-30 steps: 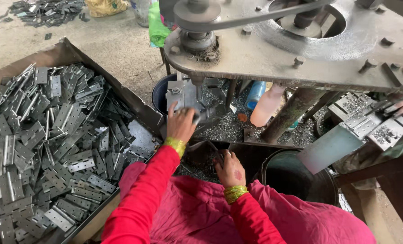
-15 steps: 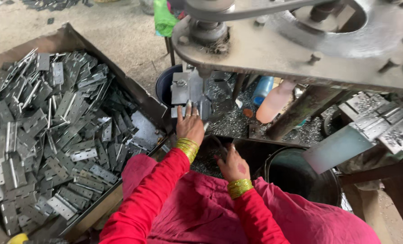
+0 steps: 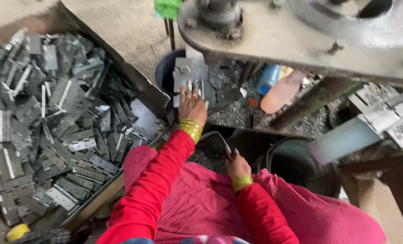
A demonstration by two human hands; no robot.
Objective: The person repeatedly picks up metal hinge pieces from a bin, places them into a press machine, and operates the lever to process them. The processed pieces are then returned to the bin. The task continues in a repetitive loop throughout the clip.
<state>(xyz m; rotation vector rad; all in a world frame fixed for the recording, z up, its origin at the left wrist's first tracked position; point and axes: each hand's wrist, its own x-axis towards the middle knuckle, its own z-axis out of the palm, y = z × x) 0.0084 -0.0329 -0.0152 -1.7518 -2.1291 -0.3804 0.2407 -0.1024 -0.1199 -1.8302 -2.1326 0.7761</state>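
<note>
We're seeing hinge crate [image 3: 133, 81] lying left, bucket [image 3: 301, 167] sitting right, press table [image 3: 273, 36] overhanging behind, bottle [image 3: 280, 92] lying beneath.

Left hand up at the press die; view swung right and down.

Against the press [image 3: 301, 40] as landmark: the left hand [image 3: 192, 106], a second ago just below the die block [image 3: 190, 74] under the press plate, now has its fingers spread against the hinge piece there, reaching higher. The right hand [image 3: 237, 165], earlier lower and nearer the lap, has edged toward the press and grips the edge of a dark scoop-like tray [image 3: 210, 144]. The crate of hinges [image 3: 52, 126], left of the press, fills more of the view; the press top is cut off.
</note>
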